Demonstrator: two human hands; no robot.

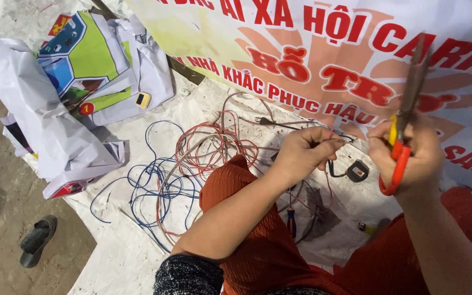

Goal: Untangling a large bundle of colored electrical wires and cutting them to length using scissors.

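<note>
A: Far left, what's lying there?

B: Two dark sandals (6, 218) on the bare ground, then a crumpled white printed sheet (77, 82) with green, blue and red panels, and a small yellow tag (143, 99) on it.

A: And the wires?

B: A tangle of red and blue wires (192, 164) on the white ground sheet (121, 251). The left hand (304, 153) pinches a thin red strand between closed fingers; it looks like wire being readied for cutting.

A: The right?

B: The right hand (416, 158) has its grip wrapped tight on red-handled pliers (402, 120), tips raised. Next, I judge, the tips must meet the strand squarely. Behind lies a white banner (236, 38) with red lettering.
</note>
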